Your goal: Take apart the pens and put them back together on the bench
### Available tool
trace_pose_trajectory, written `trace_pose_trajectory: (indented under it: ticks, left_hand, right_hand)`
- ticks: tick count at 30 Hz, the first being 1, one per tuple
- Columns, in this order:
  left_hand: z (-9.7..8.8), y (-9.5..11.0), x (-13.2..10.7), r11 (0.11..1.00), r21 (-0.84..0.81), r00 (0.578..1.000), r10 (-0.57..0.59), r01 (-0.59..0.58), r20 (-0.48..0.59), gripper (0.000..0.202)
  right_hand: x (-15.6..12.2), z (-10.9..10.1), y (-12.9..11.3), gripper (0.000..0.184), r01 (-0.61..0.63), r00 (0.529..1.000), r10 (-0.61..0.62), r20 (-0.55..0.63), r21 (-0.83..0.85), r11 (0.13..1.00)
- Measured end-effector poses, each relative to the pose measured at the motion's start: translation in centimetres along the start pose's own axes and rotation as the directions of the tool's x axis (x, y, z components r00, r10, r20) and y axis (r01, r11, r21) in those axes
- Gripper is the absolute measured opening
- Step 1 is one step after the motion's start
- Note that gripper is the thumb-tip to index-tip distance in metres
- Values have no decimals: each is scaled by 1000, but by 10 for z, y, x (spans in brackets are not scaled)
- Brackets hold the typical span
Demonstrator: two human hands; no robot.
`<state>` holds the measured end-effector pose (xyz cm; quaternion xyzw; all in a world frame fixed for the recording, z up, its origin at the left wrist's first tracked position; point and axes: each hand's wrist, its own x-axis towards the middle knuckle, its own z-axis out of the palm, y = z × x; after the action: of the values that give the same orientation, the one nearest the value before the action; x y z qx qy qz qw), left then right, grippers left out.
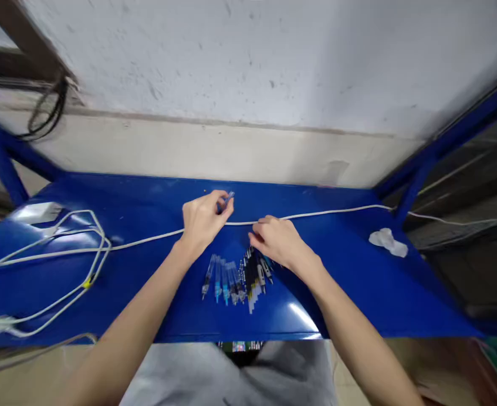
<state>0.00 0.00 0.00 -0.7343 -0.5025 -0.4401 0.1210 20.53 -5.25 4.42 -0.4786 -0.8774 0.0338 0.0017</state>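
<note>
A row of several pens [235, 279], some with clear and blue barrels and some black, lies side by side near the front of a blue table [147, 270]. My left hand [204, 219] is raised a little behind the row and pinches a small clear, bluish pen part at its fingertips. My right hand [279, 241] rests palm down over the right end of the row, fingers curled on the black pens; what it grips is hidden under the hand.
A white cable [324, 213] runs across the table behind my hands. More white cable loops [85, 248] and a white adapter [37, 212] lie at the left. A crumpled white tissue [387, 241] sits at the right. A white wall stands behind the table.
</note>
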Motion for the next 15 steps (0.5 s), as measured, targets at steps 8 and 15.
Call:
trace_pose_trajectory:
  ticks: [8,15]
  left_hand:
    - [13,7,-5,968,-51,964,239,-246,-116,8]
    - [10,7,-7,960,-98,962,252,-263,-105,7]
  right_hand:
    - [-8,-4,-1,33,0,996,-2,93,24,1000]
    - [-4,9,-8,35,11,996,-16,90,59,998]
